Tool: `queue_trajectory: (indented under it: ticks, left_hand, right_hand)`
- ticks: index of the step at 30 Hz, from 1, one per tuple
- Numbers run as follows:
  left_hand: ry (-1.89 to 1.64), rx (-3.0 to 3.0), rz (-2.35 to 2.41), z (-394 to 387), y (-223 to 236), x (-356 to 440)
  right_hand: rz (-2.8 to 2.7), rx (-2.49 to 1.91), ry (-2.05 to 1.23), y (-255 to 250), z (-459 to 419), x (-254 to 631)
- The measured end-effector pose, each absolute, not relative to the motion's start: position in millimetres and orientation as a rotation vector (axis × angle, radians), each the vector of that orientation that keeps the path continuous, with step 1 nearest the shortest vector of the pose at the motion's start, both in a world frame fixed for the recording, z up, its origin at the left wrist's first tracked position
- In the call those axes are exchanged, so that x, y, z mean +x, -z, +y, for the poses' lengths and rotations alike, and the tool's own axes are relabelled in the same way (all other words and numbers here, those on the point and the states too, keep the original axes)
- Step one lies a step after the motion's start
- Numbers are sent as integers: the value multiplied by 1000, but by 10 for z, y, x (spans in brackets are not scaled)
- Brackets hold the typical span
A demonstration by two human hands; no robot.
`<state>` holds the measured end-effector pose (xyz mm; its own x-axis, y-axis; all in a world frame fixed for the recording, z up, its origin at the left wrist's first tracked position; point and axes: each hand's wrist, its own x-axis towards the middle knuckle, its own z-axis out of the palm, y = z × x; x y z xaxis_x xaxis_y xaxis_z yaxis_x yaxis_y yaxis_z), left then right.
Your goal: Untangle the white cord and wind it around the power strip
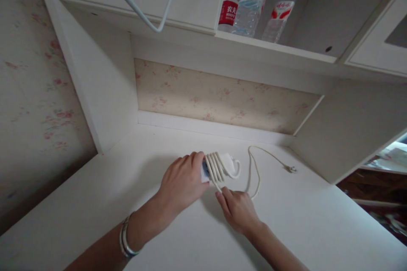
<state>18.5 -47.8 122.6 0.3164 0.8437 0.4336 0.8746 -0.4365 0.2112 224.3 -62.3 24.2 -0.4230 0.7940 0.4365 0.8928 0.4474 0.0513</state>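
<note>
My left hand (182, 180) is closed round one end of a white charger block (227, 163) lying on the white desk (95, 203). Several turns of its white cable (213, 167) are wound round the block beside my fingers. My right hand (237, 209) rests just below the block, fingers pinched on the cable where it leaves the coil. The loose cable runs right in a loop (256, 173) and ends in a small plug (291, 169) lying flat on the desk. A bracelet (125, 239) sits on my left wrist.
A white shelf unit stands over the desk, with side panels left (104, 93) and right (349, 131). Plastic water bottles (251, 0) stand on the shelf above. A pale cord (143, 12) hangs from the upper left. Floral wallpaper (32, 93) covers the left wall.
</note>
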Motion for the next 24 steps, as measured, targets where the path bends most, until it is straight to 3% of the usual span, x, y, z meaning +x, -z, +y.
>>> queue_trajectory:
  ticks: [5,11,17,24]
  left_hand:
    - [585,-2336,-1648,-232,-1047,291]
    - [413,-2699,-1375,-334,-761,503]
    - [385,-2971,-1095,-662,-951,450]
    - [549,-2922,-1238,-784,-1290,226]
  right_hand:
    - [-2344,-1157,676,-548,-819,2234]
    - [-2344,-764,863,-1115,-504,2236]
    - [-2268,-949,620,-1224,-18,2299]
    - [-2157,-1375,133,-550,50,2240]
